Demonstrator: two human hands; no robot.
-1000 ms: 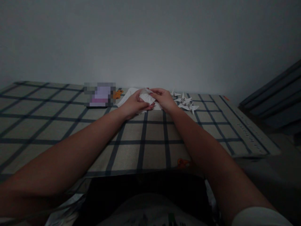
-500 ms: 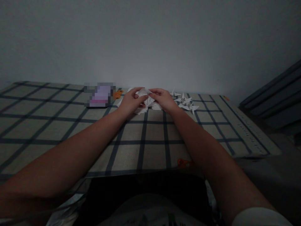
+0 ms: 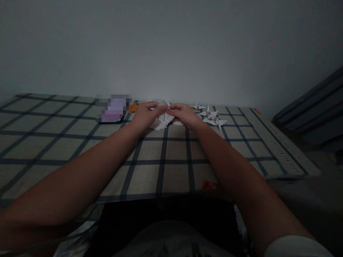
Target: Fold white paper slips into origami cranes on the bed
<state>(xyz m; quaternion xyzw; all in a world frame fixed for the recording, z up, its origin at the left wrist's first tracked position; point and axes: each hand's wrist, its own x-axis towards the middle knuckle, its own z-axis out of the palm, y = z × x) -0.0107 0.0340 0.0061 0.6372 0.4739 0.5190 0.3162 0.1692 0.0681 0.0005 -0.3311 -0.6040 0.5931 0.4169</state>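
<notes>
A partly folded piece of white origami paper (image 3: 164, 118) with crease lines is held up between my two hands. My left hand (image 3: 145, 116) pinches it on the left with thumb and fingers. My right hand (image 3: 185, 114) grips the opposite edge, its fingertips bent together. Below the hands lie more white paper sheets (image 3: 158, 125), partly hidden by the hands and the held piece. Just right of my right hand, several folded white paper cranes (image 3: 210, 114) sit in a loose cluster.
A checked cloth (image 3: 175, 175) covers the table, which meets a plain wall (image 3: 171, 50). A phone-like device (image 3: 114, 110), blurred out, rests at the left beside an orange figure (image 3: 133, 108) that may be printed on the cloth. Dark slatted panels (image 3: 316, 110) stand at the right.
My left hand has shifted slightly left and its thumb now lies higher on the paper. The paper has tilted a little, showing its creased face lower. The right fingers have drawn in.
</notes>
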